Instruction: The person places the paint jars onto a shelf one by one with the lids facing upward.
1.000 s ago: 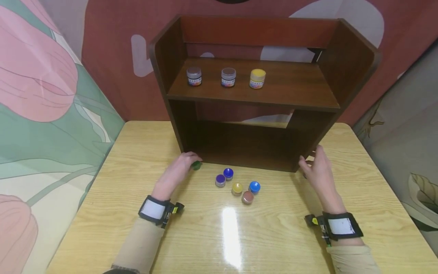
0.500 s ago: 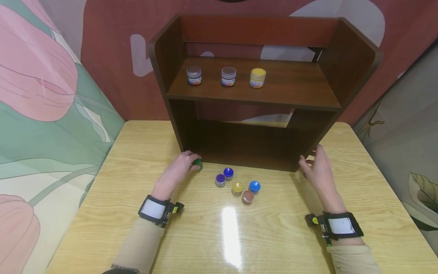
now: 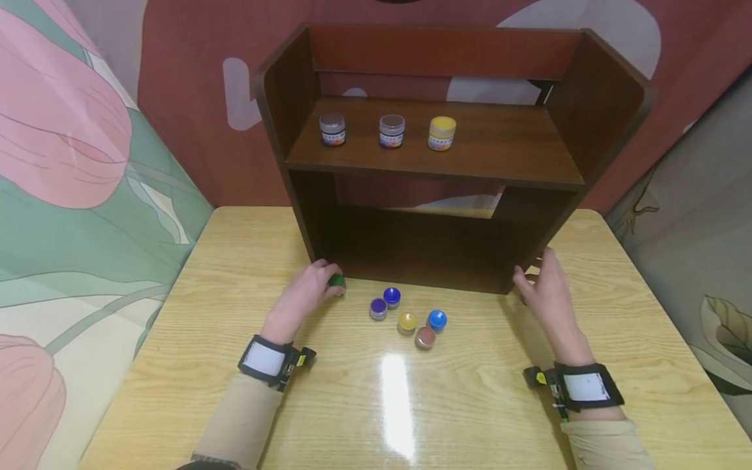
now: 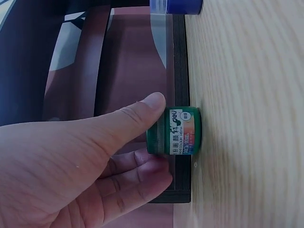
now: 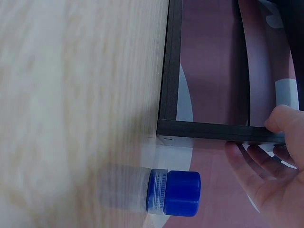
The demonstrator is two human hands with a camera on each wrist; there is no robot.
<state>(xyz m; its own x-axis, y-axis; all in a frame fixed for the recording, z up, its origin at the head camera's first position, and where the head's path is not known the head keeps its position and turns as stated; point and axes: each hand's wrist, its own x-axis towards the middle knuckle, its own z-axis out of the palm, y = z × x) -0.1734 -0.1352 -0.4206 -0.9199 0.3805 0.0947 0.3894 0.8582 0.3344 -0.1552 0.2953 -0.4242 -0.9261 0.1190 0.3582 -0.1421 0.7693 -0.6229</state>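
A green paint jar with a printed label stands on the table by the front left corner of a dark brown two-tier shelf. My left hand holds the jar, thumb on one side and fingers on the other, as the left wrist view shows. At the opposite side, my right hand grips the edge of the shelf's right side panel; its thumb is inside and its fingers outside. Just outside that panel, below the right hand, a blue-lidded jar stands on the table, mostly hidden in the head view.
Several small paint jars stand before the shelf: purple, dark blue, yellow, light blue and brown. On the upper board are two grey-lidded jars and a yellow jar.
The left fingers have shifted slightly around the green jar, and more of the jar shows than one second ago. The right hand, the shelf and the other jars have stayed in place.
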